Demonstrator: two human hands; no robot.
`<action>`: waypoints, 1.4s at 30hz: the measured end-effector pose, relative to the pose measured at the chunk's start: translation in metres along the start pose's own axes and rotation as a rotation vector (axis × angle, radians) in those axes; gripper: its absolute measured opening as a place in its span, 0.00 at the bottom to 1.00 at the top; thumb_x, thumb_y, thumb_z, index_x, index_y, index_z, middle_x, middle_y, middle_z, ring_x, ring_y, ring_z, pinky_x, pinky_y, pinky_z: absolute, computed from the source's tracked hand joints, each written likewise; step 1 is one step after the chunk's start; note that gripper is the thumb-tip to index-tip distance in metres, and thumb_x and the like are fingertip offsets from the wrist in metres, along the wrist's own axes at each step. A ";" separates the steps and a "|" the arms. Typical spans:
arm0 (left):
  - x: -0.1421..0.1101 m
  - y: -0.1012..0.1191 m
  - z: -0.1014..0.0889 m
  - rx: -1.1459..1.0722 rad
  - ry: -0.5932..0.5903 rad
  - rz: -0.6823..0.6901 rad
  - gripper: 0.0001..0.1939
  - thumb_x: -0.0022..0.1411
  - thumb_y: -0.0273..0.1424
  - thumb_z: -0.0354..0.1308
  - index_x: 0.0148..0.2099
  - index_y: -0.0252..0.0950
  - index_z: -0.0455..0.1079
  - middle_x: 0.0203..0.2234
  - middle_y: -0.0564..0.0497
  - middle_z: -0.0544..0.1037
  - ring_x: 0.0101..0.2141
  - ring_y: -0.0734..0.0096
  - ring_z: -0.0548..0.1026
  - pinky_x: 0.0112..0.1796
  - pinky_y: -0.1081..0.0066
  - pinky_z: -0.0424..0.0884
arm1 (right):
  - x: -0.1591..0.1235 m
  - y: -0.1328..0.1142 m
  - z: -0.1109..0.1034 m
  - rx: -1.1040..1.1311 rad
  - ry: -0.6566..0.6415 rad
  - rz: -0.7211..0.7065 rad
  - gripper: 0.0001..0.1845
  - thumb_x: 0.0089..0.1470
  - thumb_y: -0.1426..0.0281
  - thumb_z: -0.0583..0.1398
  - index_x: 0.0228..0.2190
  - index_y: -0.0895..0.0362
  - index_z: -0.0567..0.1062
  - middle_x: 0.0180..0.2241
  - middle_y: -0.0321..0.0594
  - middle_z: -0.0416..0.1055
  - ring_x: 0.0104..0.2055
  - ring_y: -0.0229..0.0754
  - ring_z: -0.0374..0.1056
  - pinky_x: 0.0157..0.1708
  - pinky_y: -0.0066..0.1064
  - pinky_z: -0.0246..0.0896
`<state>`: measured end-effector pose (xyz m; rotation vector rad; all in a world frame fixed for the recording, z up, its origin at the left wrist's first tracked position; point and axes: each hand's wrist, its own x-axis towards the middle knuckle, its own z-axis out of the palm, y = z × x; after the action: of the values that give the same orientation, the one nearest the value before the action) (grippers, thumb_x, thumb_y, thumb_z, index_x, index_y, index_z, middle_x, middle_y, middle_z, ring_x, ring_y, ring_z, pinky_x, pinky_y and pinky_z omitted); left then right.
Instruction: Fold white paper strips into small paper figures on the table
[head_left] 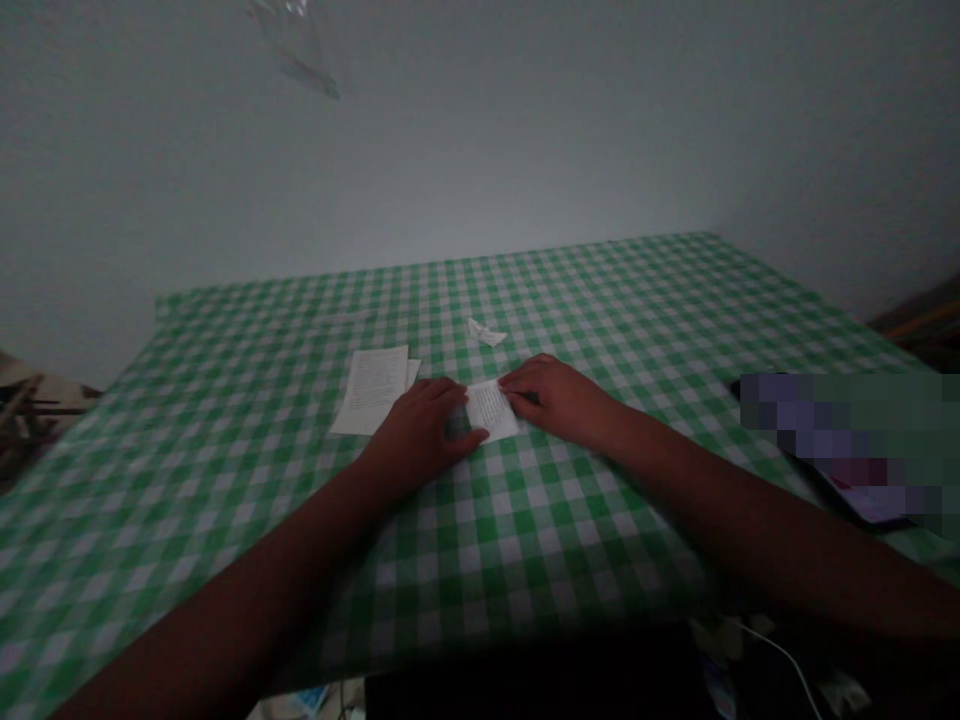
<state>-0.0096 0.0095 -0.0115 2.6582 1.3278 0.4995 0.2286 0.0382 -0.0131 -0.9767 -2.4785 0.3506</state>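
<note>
A small piece of printed paper (pixel 491 408) lies on the checked tablecloth between my two hands. My left hand (pixel 424 425) rests at its left side, thumb spread away from the fingers, with the fingertips at the upper left edge and the thumb at the lower edge. At the upper right edge, my right hand (pixel 551 395) has its fingers closed on the paper; the exact grip is partly hidden. Larger printed sheets (pixel 375 380) lie stacked just left of my left hand, partly covered by it. Beyond the small piece sits a crumpled scrap of paper (pixel 486 332).
The green-and-white checked tablecloth (pixel 600 300) covers a table against a pale wall (pixel 480 130). A dark-edged device with a blurred screen (pixel 840 450) lies at the right, beyond my right forearm. Clear plastic (pixel 300 45) hangs on the wall. A white cable (pixel 784 655) shows below the front edge.
</note>
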 end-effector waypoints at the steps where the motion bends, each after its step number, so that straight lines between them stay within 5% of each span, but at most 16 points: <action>1: 0.000 0.001 -0.001 -0.001 -0.002 -0.004 0.21 0.61 0.43 0.62 0.52 0.36 0.70 0.48 0.44 0.76 0.49 0.56 0.72 0.53 0.55 0.69 | 0.000 0.000 0.000 -0.001 0.002 0.000 0.10 0.60 0.74 0.58 0.36 0.57 0.81 0.40 0.43 0.79 0.46 0.46 0.72 0.53 0.43 0.61; 8: 0.002 -0.005 -0.003 0.020 -0.022 -0.016 0.16 0.66 0.40 0.56 0.51 0.38 0.71 0.49 0.45 0.76 0.50 0.55 0.72 0.52 0.52 0.68 | 0.000 -0.007 -0.001 0.040 -0.002 -0.004 0.10 0.60 0.73 0.58 0.36 0.57 0.80 0.39 0.44 0.79 0.45 0.46 0.72 0.51 0.41 0.62; 24: 0.002 -0.019 -0.014 -0.044 -0.136 0.039 0.18 0.63 0.41 0.59 0.53 0.40 0.71 0.54 0.46 0.74 0.56 0.53 0.69 0.56 0.50 0.63 | -0.005 -0.005 0.008 0.049 0.027 0.025 0.08 0.58 0.66 0.64 0.38 0.57 0.78 0.43 0.45 0.76 0.48 0.48 0.69 0.53 0.44 0.60; 42: -0.001 -0.019 -0.015 -0.029 -0.134 0.052 0.20 0.63 0.41 0.60 0.54 0.40 0.69 0.57 0.47 0.72 0.58 0.53 0.67 0.56 0.50 0.62 | -0.007 -0.006 0.007 0.061 0.008 0.031 0.11 0.58 0.65 0.63 0.41 0.58 0.76 0.44 0.47 0.75 0.50 0.50 0.67 0.53 0.45 0.61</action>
<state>-0.0294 0.0196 -0.0021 2.6560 1.2073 0.3370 0.2261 0.0287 -0.0187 -0.9902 -2.4329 0.4288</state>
